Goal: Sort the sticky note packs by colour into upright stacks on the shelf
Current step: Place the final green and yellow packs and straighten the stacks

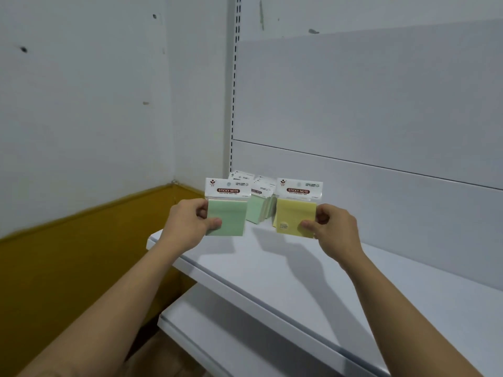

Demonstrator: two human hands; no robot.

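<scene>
My left hand [190, 221] pinches a pale green sticky note pack in clear wrap with a white header card [228, 214] by its left edge, thumb on the face. My right hand [333, 227] pinches a matching pale yellow sticky note pack [295, 213] by its right edge. Both packs are upright, faces toward me, held side by side with a gap between them, above the front part of the white metal shelf [285, 273]. Through that gap, deeper in toward the white back panel [367, 104], stands a leaning row of packs [257, 208]. Its front pack is green, with yellowish edges showing just behind my yellow one. So the green group lies ahead and slightly right of my left hand, the nearer one to it. I judge the yellow goes straight back. Nothing blocks either path, though the row's tilted headers look easy to knock. A second white shelf [217, 338] sits below.
</scene>
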